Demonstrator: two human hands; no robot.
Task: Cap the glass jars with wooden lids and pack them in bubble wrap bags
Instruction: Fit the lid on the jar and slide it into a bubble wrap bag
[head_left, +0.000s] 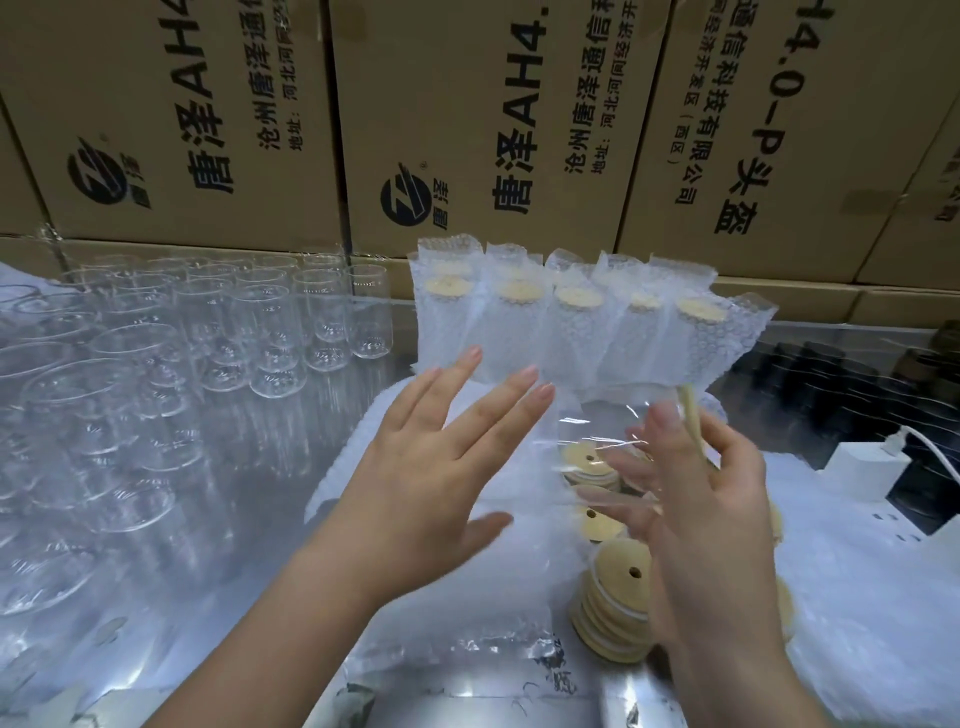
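Five bubble wrap bags stood upright in a row at the back of the counter, each holding a jar. The round pale wooden tops showed through the plastic near the bags' open mouths. To their left, dozens of uncapped jars stood mouth-up in close ranks, clear and holding nothing, running out of focus toward the near edge.

In front of the bagged row, the person's right hand gripped a clear glass jar lying on its side in mid-air, fingers curled round it. A wooden lid was seen edge-on at the jar's right end, against the thumb; whether it was fully seated could not be told. The left hand hovered just left of the jar, fingers straight and fanned wide, holding nothing; whether it touched the glass was unclear through the blur.

Beneath the jar, loose lids lay piled on bubble wrap, each a tan disc with a small hole and a white sealing ring. Printed cardboard cartons were stacked behind, and a white power adapter sat at the right.
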